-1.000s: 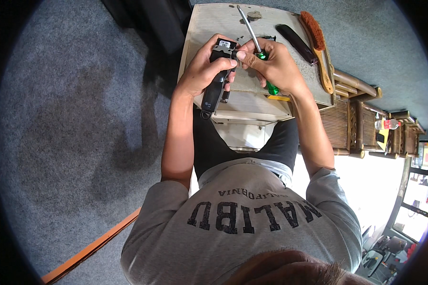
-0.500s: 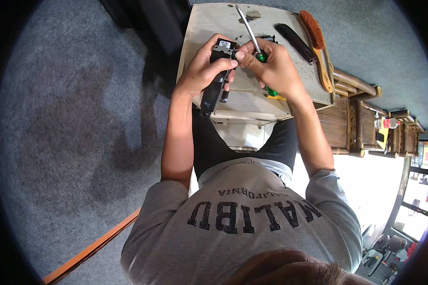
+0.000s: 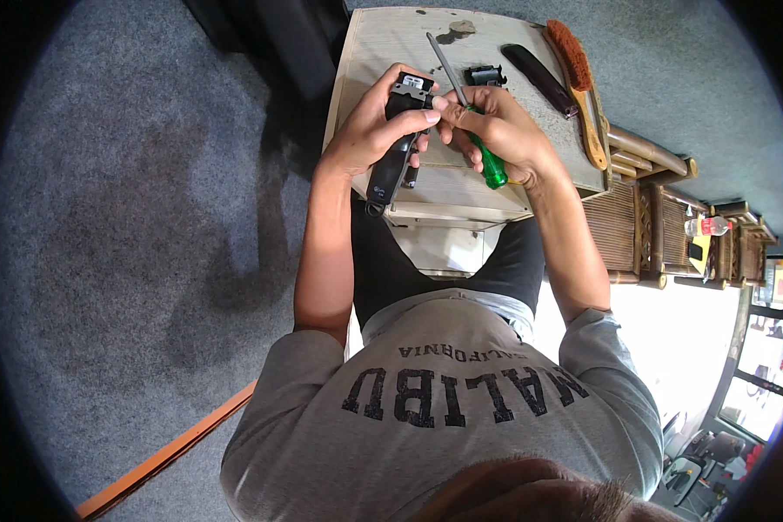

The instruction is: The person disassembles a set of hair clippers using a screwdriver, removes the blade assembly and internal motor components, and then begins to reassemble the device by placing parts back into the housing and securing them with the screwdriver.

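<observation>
Black hair clippers (image 3: 394,170) rest in my left hand (image 3: 371,123), the fingers wrapped round the body and the thumb across the front. A metal plate shows near their far end. My right hand (image 3: 505,130) is closed round a screwdriver (image 3: 493,170) with a green handle, its shank slanting up and to the left, away from the clippers. The right thumb and forefinger tips meet close beside the clippers' right side; whether they pinch anything small is hidden. Beyond the right hand, a black plastic part (image 3: 485,75) lies on the tabletop (image 3: 383,43).
At the table's right lie a dark, narrow case-like object (image 3: 539,80) and a wooden-handled brush (image 3: 590,122) with reddish bristles. Tiny bits (image 3: 438,71) lie beyond the clippers. Bamboo furniture (image 3: 618,222) stands to the right, with a bottle (image 3: 709,226) on it.
My right hand has shifted slightly down and turned, so the green handle shows more and the black plastic part is uncovered. My left hand and the clippers have hardly moved.
</observation>
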`<state>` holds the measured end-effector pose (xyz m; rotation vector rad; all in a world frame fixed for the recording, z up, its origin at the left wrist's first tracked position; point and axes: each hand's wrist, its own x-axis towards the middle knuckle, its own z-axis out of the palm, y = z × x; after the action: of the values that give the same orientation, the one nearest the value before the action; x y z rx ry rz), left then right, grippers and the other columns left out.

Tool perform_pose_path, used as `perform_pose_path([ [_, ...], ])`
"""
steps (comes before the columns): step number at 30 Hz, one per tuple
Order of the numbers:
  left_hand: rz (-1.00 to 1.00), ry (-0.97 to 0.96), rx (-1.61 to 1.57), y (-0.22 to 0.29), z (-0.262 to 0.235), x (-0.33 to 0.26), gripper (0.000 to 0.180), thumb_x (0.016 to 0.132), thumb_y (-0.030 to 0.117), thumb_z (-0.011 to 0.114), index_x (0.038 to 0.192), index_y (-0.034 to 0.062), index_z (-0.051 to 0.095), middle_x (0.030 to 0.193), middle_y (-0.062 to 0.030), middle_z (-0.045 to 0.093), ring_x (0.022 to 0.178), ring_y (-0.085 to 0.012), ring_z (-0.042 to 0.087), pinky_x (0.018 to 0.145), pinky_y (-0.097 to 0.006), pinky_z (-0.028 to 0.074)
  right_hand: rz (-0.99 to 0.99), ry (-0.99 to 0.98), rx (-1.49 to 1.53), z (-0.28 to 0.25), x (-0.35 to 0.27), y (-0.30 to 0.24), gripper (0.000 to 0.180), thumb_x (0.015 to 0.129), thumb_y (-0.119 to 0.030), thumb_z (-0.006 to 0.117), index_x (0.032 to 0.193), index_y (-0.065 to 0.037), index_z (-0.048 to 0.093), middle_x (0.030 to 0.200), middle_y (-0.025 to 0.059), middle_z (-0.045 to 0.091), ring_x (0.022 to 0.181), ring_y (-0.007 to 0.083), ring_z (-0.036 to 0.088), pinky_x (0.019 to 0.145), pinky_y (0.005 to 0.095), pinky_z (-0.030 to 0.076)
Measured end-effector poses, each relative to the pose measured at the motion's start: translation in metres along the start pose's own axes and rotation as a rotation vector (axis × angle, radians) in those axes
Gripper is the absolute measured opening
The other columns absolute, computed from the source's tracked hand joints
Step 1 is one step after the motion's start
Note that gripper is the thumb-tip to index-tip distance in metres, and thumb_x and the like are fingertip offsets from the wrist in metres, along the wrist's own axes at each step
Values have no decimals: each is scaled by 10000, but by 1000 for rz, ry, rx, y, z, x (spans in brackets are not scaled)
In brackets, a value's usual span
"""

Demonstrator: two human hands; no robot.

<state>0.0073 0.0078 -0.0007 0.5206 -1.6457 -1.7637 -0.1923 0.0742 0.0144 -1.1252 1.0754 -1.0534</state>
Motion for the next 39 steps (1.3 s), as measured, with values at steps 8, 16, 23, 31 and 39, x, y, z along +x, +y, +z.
perform_pose_path([
  [8,1,0,-30,-2,-1,1,349,941,152,728,1216,38,546,887,-63,644,689,-119,643,536,-298,566,-167,64,-187,5,-3,3,220,1057,-244,685,1004,-31,674,765,13,651,483,46,511,435,221,390],
  [16,-20,-3,-52,-1,-1,2,328,919,155,737,1158,58,535,862,-51,618,684,-114,645,523,-298,575,-660,265,-644,-1,8,21,249,1025,-249,716,1014,0,707,741,38,674,506,93,567,455,262,436],
  [23,-18,-5,-47,0,0,0,324,925,156,729,1180,51,559,882,-45,620,685,-116,642,522,-303,569,-94,46,-127,3,-4,2,250,1043,-253,707,990,-9,701,739,18,644,494,52,520,424,225,393],
  [31,-46,2,-56,2,-1,-1,334,931,173,722,1199,34,578,903,-54,626,679,-124,641,516,-310,573,-15,12,32,-3,-1,0,248,1008,-230,748,973,14,725,741,33,645,491,77,533,412,246,407],
  [39,-87,26,-146,0,-3,1,392,906,192,731,1221,17,579,911,-71,635,683,-138,649,520,-320,586,-9,11,96,-4,1,-2,241,999,-233,758,994,8,740,732,26,638,498,77,538,403,248,402],
])
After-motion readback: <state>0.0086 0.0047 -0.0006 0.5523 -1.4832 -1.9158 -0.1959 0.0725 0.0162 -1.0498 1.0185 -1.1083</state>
